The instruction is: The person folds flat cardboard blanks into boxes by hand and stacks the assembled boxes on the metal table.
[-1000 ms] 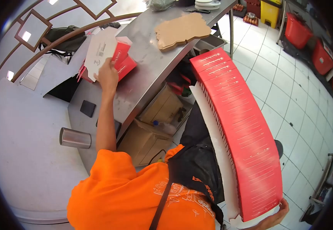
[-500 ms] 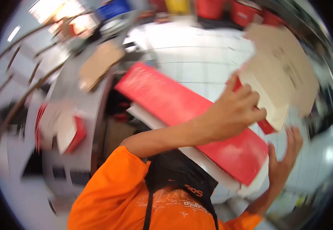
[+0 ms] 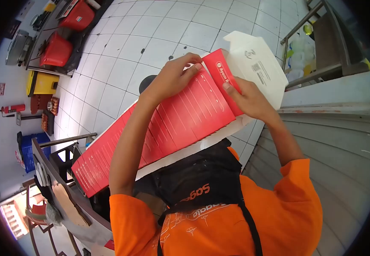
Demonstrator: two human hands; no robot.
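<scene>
A long row of nested red cardboard food boxes (image 3: pixel 163 123) lies slantwise in front of my body, close to the black apron. At its upper right end is the last box (image 3: pixel 219 72), with white lettering on its side. Its pale open lid flap (image 3: pixel 257 64), printed with small dark marks, sticks out to the right. My left hand (image 3: pixel 178 77) is closed over the far edge of the row, fingers bent at the last boxes. With its thumb on the red side, my right hand (image 3: pixel 251 98) grips the end box from the near side; its other fingers are partly hidden.
At lower left stands a table (image 3: pixel 95 237) with flat brown cardboard (image 3: pixel 69 205) on it. Red bins (image 3: pixel 57 49), a yellow bin (image 3: pixel 44 83) and a blue crate (image 3: pixel 35 149) stand beyond the tiled floor. A metal rack (image 3: pixel 338 42) is at upper right, near a grey ribbed surface (image 3: pixel 321 162).
The view has turned, and the table now sits lower left. The end box has come against the row. My right hand, earlier spread and apart, now grips it; my left hand has shifted to the far edge.
</scene>
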